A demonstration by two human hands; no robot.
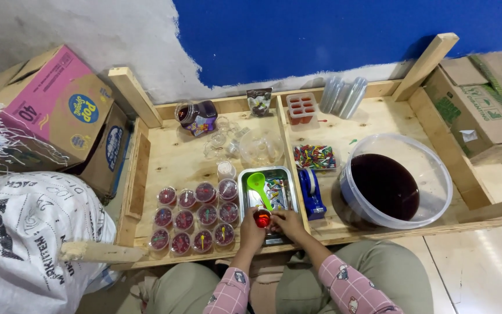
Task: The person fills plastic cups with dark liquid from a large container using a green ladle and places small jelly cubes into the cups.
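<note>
Both my hands meet over the near end of a metal tray [289,174]. My left hand [252,232] grips a small clear cup of dark red jelly [262,218] from the left. My right hand [289,224] touches the same cup from the right, fingers at its rim. A green plastic spoon [258,186] lies in the tray just beyond the cup. To the left stand several filled jelly cups [194,218] in rows on the wooden board.
A large clear bowl of dark liquid [393,180] sits right of the tray, with a blue tape dispenser [311,192] between. A packet of coloured sticks [315,157], a red mould [301,107], empty cups [226,170], cardboard boxes [59,110] and a white sack [24,244] surround the wooden frame.
</note>
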